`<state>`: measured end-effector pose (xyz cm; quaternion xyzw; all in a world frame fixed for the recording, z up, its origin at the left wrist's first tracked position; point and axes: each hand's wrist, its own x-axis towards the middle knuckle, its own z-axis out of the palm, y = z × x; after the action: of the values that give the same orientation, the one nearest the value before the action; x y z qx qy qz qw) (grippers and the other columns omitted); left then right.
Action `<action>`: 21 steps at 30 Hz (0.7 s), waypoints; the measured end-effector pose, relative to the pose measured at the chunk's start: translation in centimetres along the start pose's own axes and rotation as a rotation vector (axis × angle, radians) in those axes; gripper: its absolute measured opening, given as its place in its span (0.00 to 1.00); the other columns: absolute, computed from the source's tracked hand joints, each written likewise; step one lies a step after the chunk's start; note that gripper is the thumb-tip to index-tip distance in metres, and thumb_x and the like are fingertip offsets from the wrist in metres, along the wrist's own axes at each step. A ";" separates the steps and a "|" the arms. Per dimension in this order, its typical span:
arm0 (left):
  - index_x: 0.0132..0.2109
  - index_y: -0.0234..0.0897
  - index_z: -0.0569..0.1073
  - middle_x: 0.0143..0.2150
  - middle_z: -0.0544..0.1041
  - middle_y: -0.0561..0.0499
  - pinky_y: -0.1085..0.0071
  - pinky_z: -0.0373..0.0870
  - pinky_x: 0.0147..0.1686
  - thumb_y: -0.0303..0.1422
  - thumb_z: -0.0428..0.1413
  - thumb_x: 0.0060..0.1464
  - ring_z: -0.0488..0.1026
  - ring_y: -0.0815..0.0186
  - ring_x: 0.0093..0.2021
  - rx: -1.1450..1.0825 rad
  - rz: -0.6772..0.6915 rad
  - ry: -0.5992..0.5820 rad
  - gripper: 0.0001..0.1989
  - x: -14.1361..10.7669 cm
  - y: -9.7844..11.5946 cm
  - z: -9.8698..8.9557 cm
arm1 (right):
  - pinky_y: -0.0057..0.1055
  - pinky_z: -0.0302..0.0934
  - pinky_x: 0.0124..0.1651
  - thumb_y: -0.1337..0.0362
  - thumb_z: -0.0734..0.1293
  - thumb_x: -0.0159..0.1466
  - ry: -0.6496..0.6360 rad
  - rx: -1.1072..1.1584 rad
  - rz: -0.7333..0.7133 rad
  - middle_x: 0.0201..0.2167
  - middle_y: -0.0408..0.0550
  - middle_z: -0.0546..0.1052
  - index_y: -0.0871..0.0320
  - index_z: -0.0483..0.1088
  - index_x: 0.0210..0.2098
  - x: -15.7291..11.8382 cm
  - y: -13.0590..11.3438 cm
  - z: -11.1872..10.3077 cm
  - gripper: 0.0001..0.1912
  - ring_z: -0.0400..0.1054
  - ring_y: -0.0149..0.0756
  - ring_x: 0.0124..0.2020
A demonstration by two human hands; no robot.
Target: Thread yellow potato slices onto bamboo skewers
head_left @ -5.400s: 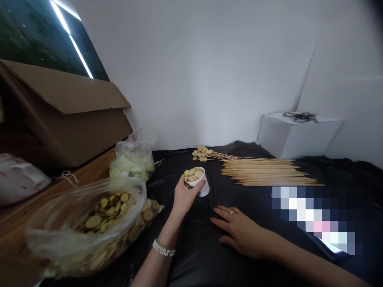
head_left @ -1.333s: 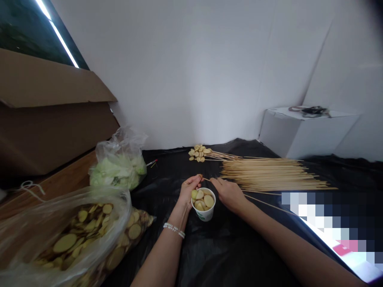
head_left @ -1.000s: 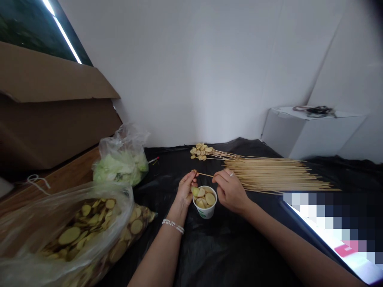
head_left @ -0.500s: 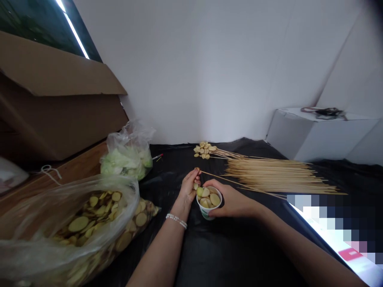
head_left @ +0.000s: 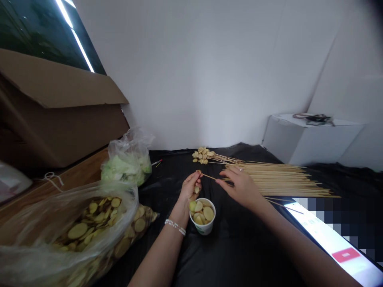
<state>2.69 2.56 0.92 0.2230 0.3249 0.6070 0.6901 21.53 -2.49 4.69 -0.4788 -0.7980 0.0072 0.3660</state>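
My left hand is closed around the tip end of a bamboo skewer, where a small slice shows edge-on at the fingertips. Another potato slice is tucked in its lower fingers. My right hand is over the skewer, thumb tip against the shaft and index finger raised apart from it; its palm hides part of the stick. Just below both hands stands a paper cup filled with potato slices, touched by neither hand.
Loose bamboo skewers lie at right, beside skewers tipped with slices. At left are a plastic bag of potato slices, a bag of cabbage and a cardboard box. A lit phone lies front right.
My right hand has let go of the paper cup and moved up and right to the skewer. The cup now stands on the black sheet, slightly lower and left. My left hand keeps its grip.
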 end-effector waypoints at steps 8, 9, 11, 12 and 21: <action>0.30 0.30 0.73 0.27 0.74 0.51 0.87 0.61 0.15 0.24 0.65 0.42 0.65 0.81 0.18 0.089 -0.109 0.079 0.08 -0.3 0.3 1.7 | 0.28 0.57 0.36 0.62 0.55 0.68 -0.262 -0.341 0.048 0.36 0.49 0.77 0.55 0.70 0.45 -0.5 1.4 1.5 0.14 0.70 0.34 0.36; 0.30 0.30 0.73 0.26 0.73 0.51 0.87 0.61 0.15 0.25 0.65 0.42 0.65 0.81 0.18 0.108 -0.109 0.064 0.08 -0.6 0.3 1.3 | 0.28 0.56 0.36 0.61 0.55 0.68 -0.275 -0.328 0.046 0.35 0.49 0.77 0.56 0.71 0.44 -0.5 1.3 1.4 0.14 0.70 0.34 0.35; 0.30 0.30 0.74 0.26 0.73 0.51 0.86 0.60 0.14 0.28 0.66 0.40 0.64 0.81 0.17 0.144 -0.091 0.026 0.10 -1.4 0.0 0.4 | 0.28 0.56 0.36 0.60 0.56 0.68 -0.312 -0.266 0.021 0.33 0.48 0.77 0.55 0.72 0.41 -0.5 1.0 0.9 0.14 0.70 0.35 0.35; 0.31 0.30 0.75 0.26 0.74 0.51 0.85 0.60 0.14 0.30 0.67 0.39 0.64 0.80 0.18 0.169 -0.086 0.016 0.11 -1.9 -0.1 -0.1 | 0.27 0.56 0.35 0.60 0.57 0.67 -0.342 -0.220 0.005 0.32 0.48 0.77 0.55 0.73 0.39 -0.5 0.8 0.6 0.14 0.70 0.34 0.34; 0.32 0.30 0.78 0.29 0.76 0.50 0.82 0.61 0.17 0.33 0.69 0.32 0.66 0.77 0.20 0.239 0.001 0.025 0.17 -4.1 -1.5 -2.1 | 0.27 0.53 0.31 0.62 0.60 0.65 -0.434 -0.030 -0.011 0.26 0.43 0.76 0.55 0.73 0.30 -0.7 -0.4 -0.9 0.12 0.68 0.31 0.28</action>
<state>1.99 -1.88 -0.86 0.2965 0.4034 0.5670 0.6541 21.96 -3.51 5.09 -0.4669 -0.8607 0.0961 0.1787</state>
